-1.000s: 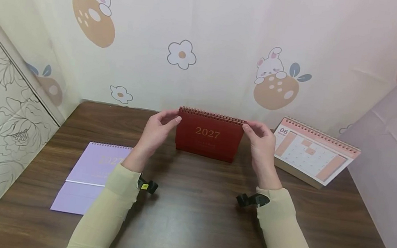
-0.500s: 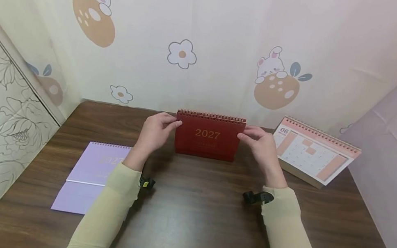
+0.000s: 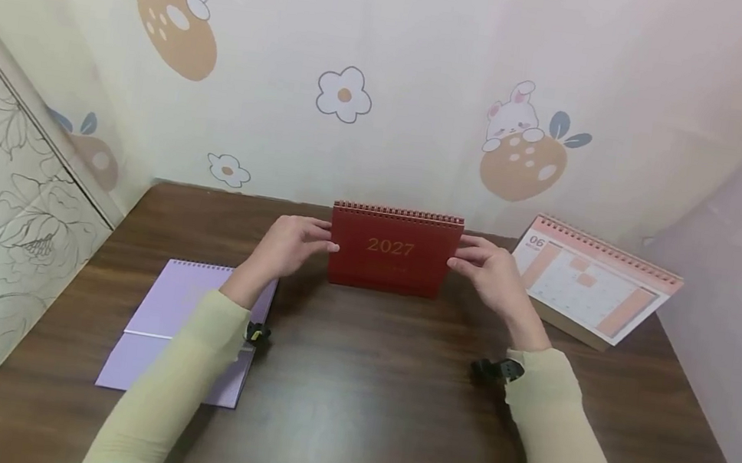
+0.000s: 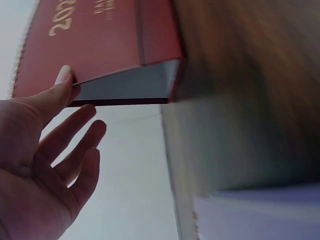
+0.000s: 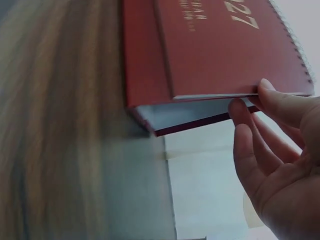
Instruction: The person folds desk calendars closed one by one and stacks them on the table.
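Note:
A dark red desk calendar (image 3: 391, 253) with gold 2027 lettering and a spiral along its top stands upright as a tent near the table's back edge. My left hand (image 3: 296, 247) pinches its left side, the thumb (image 4: 63, 80) on the front cover and several fingers spread loose behind. On the opposite side my right hand (image 3: 487, 273) pinches the cover's edge, its thumb (image 5: 270, 92) in front and a fingertip inside the tent. Both wrist views show the hollow between the calendar's front and back panels.
A lilac calendar (image 3: 178, 300) lies flat at the left, partly under my left forearm. Pink-topped and showing month 06, another desk calendar (image 3: 590, 285) stands at the right behind my right hand. A patterned curtain (image 3: 417, 137) hangs behind the wooden table (image 3: 352, 384).
Both hands have slid down the calendar's sides from its top corners, and the wrists have spread outward. The red calendar remains standing in nearly the same place. The view has shifted slightly.

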Tool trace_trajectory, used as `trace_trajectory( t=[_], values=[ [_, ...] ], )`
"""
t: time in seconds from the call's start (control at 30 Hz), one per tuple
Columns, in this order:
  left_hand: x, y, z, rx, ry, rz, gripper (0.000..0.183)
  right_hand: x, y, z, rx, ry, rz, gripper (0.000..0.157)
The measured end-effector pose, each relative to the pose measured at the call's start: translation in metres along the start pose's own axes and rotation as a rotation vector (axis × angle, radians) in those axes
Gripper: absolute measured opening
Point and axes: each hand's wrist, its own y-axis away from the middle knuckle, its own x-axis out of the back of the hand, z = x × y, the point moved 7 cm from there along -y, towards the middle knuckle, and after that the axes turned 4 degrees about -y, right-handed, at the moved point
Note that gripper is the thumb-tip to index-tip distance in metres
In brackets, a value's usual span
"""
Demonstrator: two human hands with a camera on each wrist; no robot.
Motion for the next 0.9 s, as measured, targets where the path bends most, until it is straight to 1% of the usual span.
trace_trajectory(
  t=[0.1, 0.17, 0.3, 0.43, 0.5, 0.6, 0.73, 0.8, 0.9],
  values=[
    [-0.003, -0.002, 0.001, -0.027, -0.005, -0.015, 0.026, 0.0, 0.003, 0.001, 0.017, 0.052, -0.013, 0.019],
    [-0.004, -0.001, 0.0, -0.033, -0.013, -0.021, 0.026, -0.003, 0.004, 0.001, 0.034, 0.088, -0.033, 0.017],
    [-0.006, 0.0, -0.004, -0.036, -0.017, -0.045, 0.024, -0.011, 0.006, 0.0, 0.063, 0.126, -0.059, 0.014],
    [-0.01, 0.0, -0.005, -0.048, -0.037, -0.086, 0.021, -0.016, 0.008, 0.004, 0.039, 0.116, -0.067, 0.016],
    [-0.01, -0.001, -0.004, -0.054, -0.046, -0.093, 0.019, -0.017, 0.008, 0.007, 0.021, 0.1, -0.069, 0.017],
    [-0.01, -0.003, -0.003, -0.068, -0.042, -0.086, 0.018, -0.016, 0.008, 0.008, 0.012, 0.081, -0.065, 0.018],
    [-0.011, -0.005, -0.002, -0.067, -0.035, -0.075, 0.018, -0.014, 0.008, 0.009, 0.029, 0.083, -0.062, 0.017],
    [-0.011, -0.006, -0.001, -0.061, -0.042, -0.074, 0.019, -0.013, 0.009, 0.009, 0.03, 0.082, -0.059, 0.017],
    [-0.007, -0.004, 0.003, -0.057, -0.071, -0.062, 0.02, -0.012, 0.01, 0.008, 0.03, 0.075, -0.049, 0.016]
  ],
)
